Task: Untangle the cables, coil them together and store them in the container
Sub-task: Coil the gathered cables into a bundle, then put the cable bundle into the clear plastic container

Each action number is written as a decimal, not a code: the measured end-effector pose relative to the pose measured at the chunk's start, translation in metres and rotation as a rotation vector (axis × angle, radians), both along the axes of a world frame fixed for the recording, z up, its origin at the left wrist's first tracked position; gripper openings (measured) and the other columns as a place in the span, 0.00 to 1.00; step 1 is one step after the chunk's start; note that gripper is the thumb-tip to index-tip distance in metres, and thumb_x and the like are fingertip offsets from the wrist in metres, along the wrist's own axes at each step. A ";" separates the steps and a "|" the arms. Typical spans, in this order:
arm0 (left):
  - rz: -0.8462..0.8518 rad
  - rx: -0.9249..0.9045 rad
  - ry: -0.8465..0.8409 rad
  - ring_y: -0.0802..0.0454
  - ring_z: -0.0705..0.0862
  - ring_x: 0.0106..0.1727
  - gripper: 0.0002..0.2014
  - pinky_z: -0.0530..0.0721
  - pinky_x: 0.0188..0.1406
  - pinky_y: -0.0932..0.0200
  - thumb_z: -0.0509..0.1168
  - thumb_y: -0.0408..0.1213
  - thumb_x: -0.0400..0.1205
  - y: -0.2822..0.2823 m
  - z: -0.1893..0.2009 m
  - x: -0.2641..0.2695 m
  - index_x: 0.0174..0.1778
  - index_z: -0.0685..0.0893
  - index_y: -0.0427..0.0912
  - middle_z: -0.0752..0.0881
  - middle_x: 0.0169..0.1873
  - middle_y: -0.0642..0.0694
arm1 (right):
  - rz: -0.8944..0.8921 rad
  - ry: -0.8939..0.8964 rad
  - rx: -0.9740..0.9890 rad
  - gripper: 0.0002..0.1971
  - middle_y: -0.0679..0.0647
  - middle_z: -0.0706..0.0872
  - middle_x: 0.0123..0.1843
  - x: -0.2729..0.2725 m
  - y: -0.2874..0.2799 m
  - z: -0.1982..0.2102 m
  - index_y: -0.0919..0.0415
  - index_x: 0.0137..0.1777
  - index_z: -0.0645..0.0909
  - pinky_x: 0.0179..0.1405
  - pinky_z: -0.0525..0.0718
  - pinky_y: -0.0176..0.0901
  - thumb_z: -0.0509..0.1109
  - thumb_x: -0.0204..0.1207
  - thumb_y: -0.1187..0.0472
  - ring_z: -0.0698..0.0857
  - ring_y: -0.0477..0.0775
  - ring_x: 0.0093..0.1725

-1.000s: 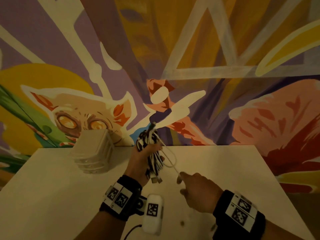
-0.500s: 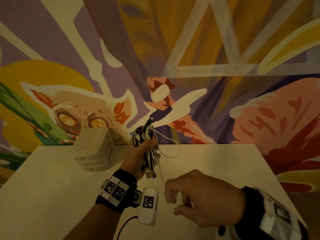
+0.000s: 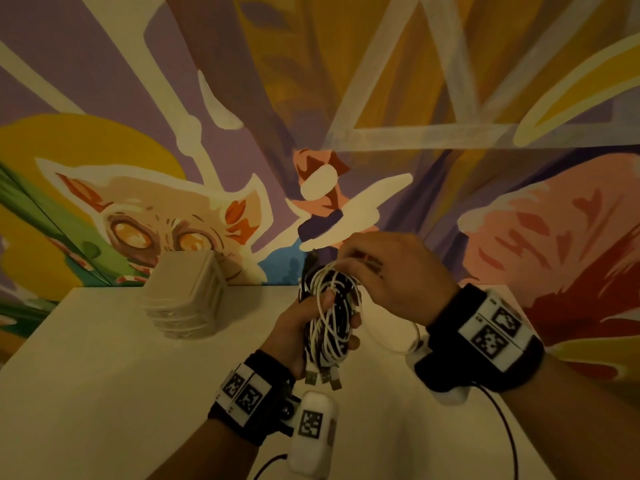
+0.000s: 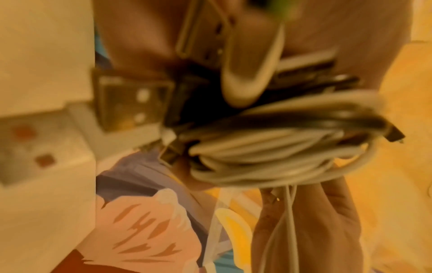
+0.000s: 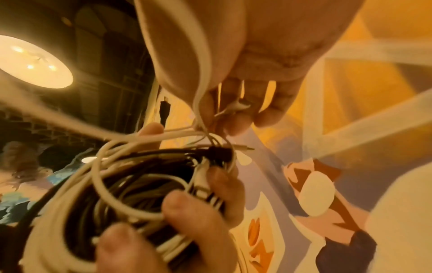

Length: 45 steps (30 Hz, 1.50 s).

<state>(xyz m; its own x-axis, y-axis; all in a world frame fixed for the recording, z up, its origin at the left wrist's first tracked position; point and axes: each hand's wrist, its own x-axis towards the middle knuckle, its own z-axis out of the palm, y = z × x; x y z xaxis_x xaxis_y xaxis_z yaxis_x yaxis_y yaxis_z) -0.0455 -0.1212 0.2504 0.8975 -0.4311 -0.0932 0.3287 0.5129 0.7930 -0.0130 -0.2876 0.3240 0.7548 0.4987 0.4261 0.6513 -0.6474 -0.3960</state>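
Observation:
A coiled bundle of white and black cables is held upright above the white table, with USB plugs hanging from its lower end. My left hand grips the bundle around its middle. My right hand is at the top of the coil and pinches a thin white cable; a slack loop of it hangs under the right wrist. In the left wrist view the cable bundle is blurred. The lidded translucent container stands at the back left of the table.
A painted mural wall rises directly behind the table. The table's right edge runs near my right wrist. A black cord trails from the right wrist band over the table. A ceiling lamp shows in the right wrist view.
My right hand rose from the near table side, carrying the white cable up and over to the top of the coil. The left hand kept its grip on the bundle.

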 end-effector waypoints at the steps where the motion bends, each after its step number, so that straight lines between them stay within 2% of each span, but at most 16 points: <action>1: -0.002 -0.024 -0.001 0.44 0.87 0.39 0.28 0.87 0.37 0.48 0.84 0.50 0.57 0.000 0.000 0.001 0.48 0.91 0.37 0.88 0.40 0.38 | -0.020 -0.015 0.053 0.13 0.44 0.85 0.43 0.002 0.001 -0.004 0.50 0.48 0.82 0.43 0.84 0.48 0.58 0.80 0.46 0.82 0.44 0.42; 5: 0.029 -0.129 0.050 0.45 0.88 0.41 0.25 0.88 0.35 0.50 0.84 0.44 0.59 0.000 0.000 0.008 0.49 0.90 0.36 0.88 0.43 0.40 | -0.071 0.029 0.217 0.09 0.47 0.86 0.51 0.004 0.003 -0.010 0.55 0.50 0.83 0.50 0.84 0.47 0.63 0.81 0.52 0.82 0.45 0.49; 10: 0.127 -0.279 0.037 0.44 0.91 0.43 0.15 0.91 0.40 0.51 0.78 0.42 0.64 -0.017 0.014 0.001 0.45 0.93 0.40 0.91 0.43 0.39 | -0.074 0.192 0.323 0.17 0.47 0.84 0.54 -0.019 0.023 -0.025 0.51 0.62 0.75 0.53 0.82 0.49 0.48 0.85 0.47 0.82 0.46 0.52; 12: 0.141 -0.314 0.066 0.42 0.92 0.48 0.23 0.91 0.43 0.49 0.82 0.47 0.60 -0.025 0.016 0.001 0.48 0.93 0.39 0.92 0.47 0.37 | -0.120 0.162 0.363 0.19 0.47 0.84 0.57 -0.020 0.029 -0.033 0.52 0.64 0.75 0.57 0.81 0.49 0.47 0.85 0.46 0.82 0.46 0.55; 15: 0.168 -0.236 0.141 0.39 0.88 0.59 0.46 0.88 0.54 0.44 0.85 0.62 0.45 -0.031 0.015 0.005 0.57 0.90 0.40 0.89 0.56 0.35 | -0.194 0.134 0.339 0.24 0.46 0.85 0.60 -0.015 0.030 -0.040 0.49 0.65 0.75 0.58 0.82 0.47 0.43 0.83 0.41 0.82 0.45 0.56; 18: 0.172 -0.174 0.157 0.44 0.92 0.45 0.37 0.91 0.42 0.50 0.69 0.68 0.59 -0.030 0.015 0.007 0.51 0.90 0.39 0.92 0.44 0.38 | -0.225 0.068 0.246 0.28 0.49 0.86 0.60 -0.015 0.026 -0.042 0.51 0.67 0.76 0.59 0.83 0.45 0.41 0.83 0.40 0.84 0.47 0.56; 19: 0.148 -0.176 0.157 0.44 0.92 0.45 0.36 0.91 0.42 0.51 0.69 0.67 0.61 -0.029 0.014 0.007 0.51 0.90 0.39 0.92 0.44 0.38 | -0.226 0.038 0.224 0.30 0.50 0.87 0.59 -0.016 0.026 -0.041 0.52 0.67 0.77 0.57 0.84 0.46 0.40 0.83 0.39 0.85 0.49 0.55; 21: 0.105 -0.191 0.141 0.41 0.91 0.52 0.39 0.90 0.51 0.49 0.82 0.61 0.54 -0.025 0.011 0.007 0.55 0.90 0.37 0.91 0.52 0.35 | -0.227 -0.026 0.163 0.31 0.52 0.88 0.57 -0.018 0.027 -0.038 0.55 0.67 0.76 0.52 0.86 0.47 0.38 0.83 0.39 0.87 0.52 0.51; 23: 0.093 -0.193 0.115 0.40 0.90 0.54 0.39 0.89 0.52 0.48 0.88 0.52 0.51 -0.020 0.007 0.010 0.56 0.90 0.37 0.90 0.53 0.34 | -0.229 -0.110 0.123 0.24 0.53 0.89 0.53 -0.019 0.029 -0.038 0.57 0.67 0.76 0.44 0.87 0.51 0.45 0.85 0.45 0.88 0.53 0.45; 25: 0.065 -0.189 0.073 0.41 0.92 0.46 0.28 0.91 0.46 0.48 0.87 0.41 0.51 -0.018 0.006 0.011 0.48 0.93 0.38 0.91 0.46 0.36 | -0.228 -0.153 0.109 0.20 0.54 0.89 0.50 -0.019 0.031 -0.039 0.60 0.69 0.76 0.39 0.87 0.54 0.54 0.82 0.54 0.88 0.55 0.42; 27: 0.071 -0.196 0.065 0.43 0.92 0.40 0.16 0.91 0.40 0.50 0.79 0.34 0.58 -0.018 0.006 0.008 0.41 0.94 0.39 0.92 0.40 0.38 | -0.224 -0.098 0.125 0.24 0.53 0.89 0.50 -0.019 0.034 -0.041 0.57 0.76 0.70 0.37 0.87 0.53 0.51 0.81 0.53 0.87 0.55 0.41; 29: 0.144 -0.183 0.074 0.43 0.92 0.40 0.11 0.91 0.41 0.49 0.72 0.35 0.64 -0.018 0.004 0.006 0.40 0.94 0.41 0.92 0.40 0.39 | -0.200 0.002 0.241 0.25 0.52 0.87 0.54 -0.019 0.037 -0.044 0.50 0.79 0.63 0.44 0.88 0.52 0.46 0.84 0.48 0.86 0.51 0.47; 32: 0.146 -0.208 0.056 0.39 0.90 0.48 0.22 0.88 0.54 0.42 0.80 0.35 0.59 -0.017 0.002 0.003 0.51 0.92 0.40 0.91 0.49 0.36 | -0.101 0.257 0.545 0.23 0.46 0.82 0.67 -0.017 0.035 -0.045 0.43 0.77 0.65 0.65 0.82 0.52 0.45 0.85 0.43 0.81 0.43 0.66; 36: 0.079 -0.306 0.033 0.41 0.90 0.45 0.26 0.89 0.46 0.46 0.80 0.34 0.59 -0.013 0.001 0.002 0.55 0.90 0.38 0.91 0.46 0.38 | -0.041 0.342 0.646 0.20 0.44 0.82 0.67 -0.014 0.032 -0.049 0.44 0.75 0.68 0.68 0.79 0.57 0.48 0.86 0.47 0.80 0.44 0.69; 40: 0.123 -0.280 0.066 0.41 0.90 0.41 0.19 0.90 0.42 0.47 0.73 0.31 0.61 -0.007 -0.001 -0.001 0.49 0.91 0.37 0.90 0.42 0.37 | -0.040 0.328 0.559 0.19 0.44 0.79 0.71 -0.005 0.036 -0.060 0.46 0.77 0.65 0.70 0.77 0.51 0.48 0.88 0.51 0.77 0.43 0.71; 45: 0.236 -0.165 0.167 0.43 0.88 0.38 0.14 0.88 0.40 0.47 0.68 0.34 0.71 0.004 -0.011 -0.006 0.51 0.87 0.34 0.88 0.39 0.38 | 0.032 0.466 0.537 0.19 0.40 0.75 0.72 0.005 0.038 -0.072 0.42 0.75 0.64 0.62 0.72 0.19 0.57 0.86 0.58 0.75 0.33 0.70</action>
<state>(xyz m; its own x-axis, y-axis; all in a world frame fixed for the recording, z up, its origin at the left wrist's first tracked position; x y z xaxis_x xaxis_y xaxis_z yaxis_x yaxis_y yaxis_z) -0.0514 -0.1175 0.2397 0.9526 -0.2348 -0.1932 0.3038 0.7077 0.6379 -0.0076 -0.2497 0.2524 0.9068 0.3352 0.2557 0.3519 -0.2680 -0.8968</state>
